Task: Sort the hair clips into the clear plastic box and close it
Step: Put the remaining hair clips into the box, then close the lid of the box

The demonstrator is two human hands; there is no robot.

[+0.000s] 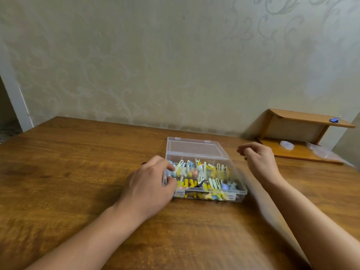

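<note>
The clear plastic box stands on the wooden table, right of centre. Its lid is open and tilts back toward the wall. Several hair clips, yellow, pale green, blue and orange, fill its compartments. My left hand is at the box's left end, with thumb and fingers curled over that edge. My right hand hovers just right of the lid, apart from it, with fingers loosely curled and nothing in them. It is blurred.
A low wooden shelf sits at the back right against the wall, with a blue binder clip on top. A roll of clear tape and a plastic bag lie on its base. The table's left edge runs diagonally at far left.
</note>
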